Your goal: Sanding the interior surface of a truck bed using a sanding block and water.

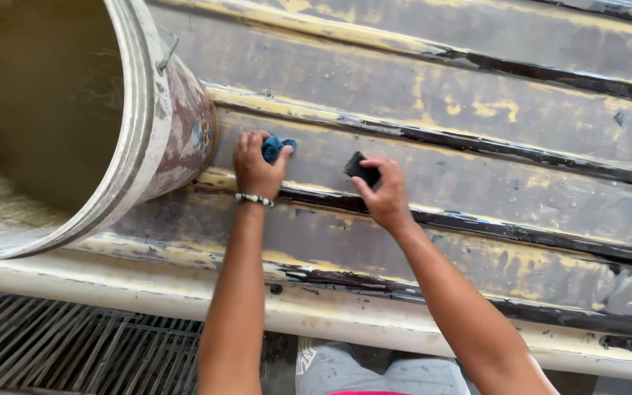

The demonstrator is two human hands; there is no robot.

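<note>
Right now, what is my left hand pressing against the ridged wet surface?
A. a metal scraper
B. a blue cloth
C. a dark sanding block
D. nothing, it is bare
B: the left hand, the one with the bead bracelet, bunches a blue cloth against the worn ridged surface, while the small dark block is in the right hand.
</note>
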